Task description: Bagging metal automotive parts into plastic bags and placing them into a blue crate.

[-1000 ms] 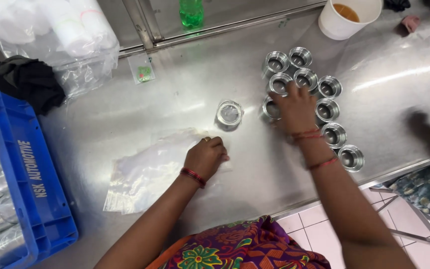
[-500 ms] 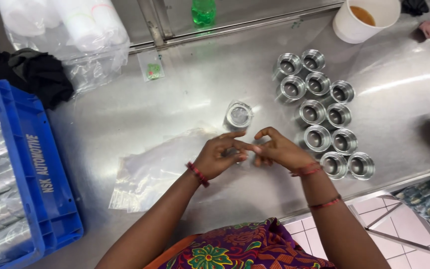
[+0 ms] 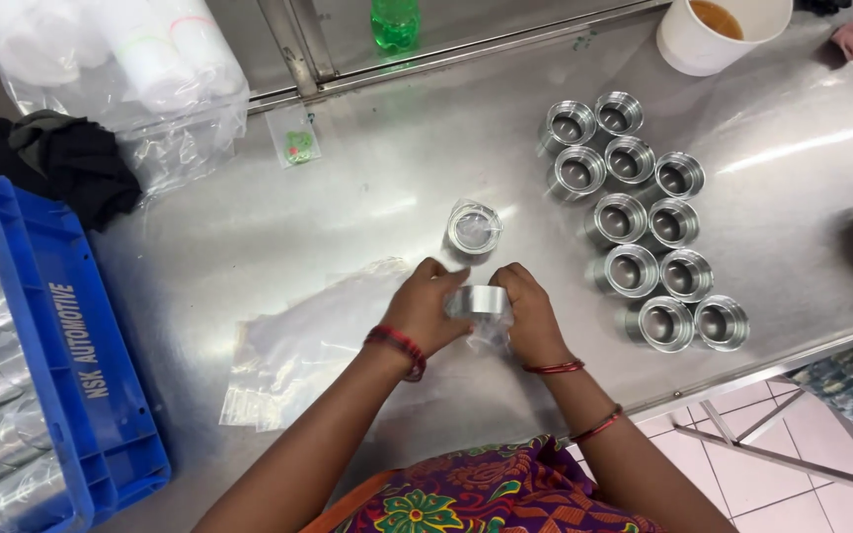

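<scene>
A metal ring [image 3: 477,301] is gripped between the left hand [image 3: 425,311] and the right hand [image 3: 530,316], raised just above the steel table [image 3: 348,217] with a clear bag [image 3: 491,331] about it, apparently for bagging. A bagged ring [image 3: 473,228] stands just beyond; bare rings [image 3: 644,222] are grouped to the right, within reach.

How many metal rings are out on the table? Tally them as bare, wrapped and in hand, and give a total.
Bare rings on the steel table: 11
Wrapped ring in clear plastic: 1
Held ring, between left hand and right hand: 1
Total: 13
</scene>
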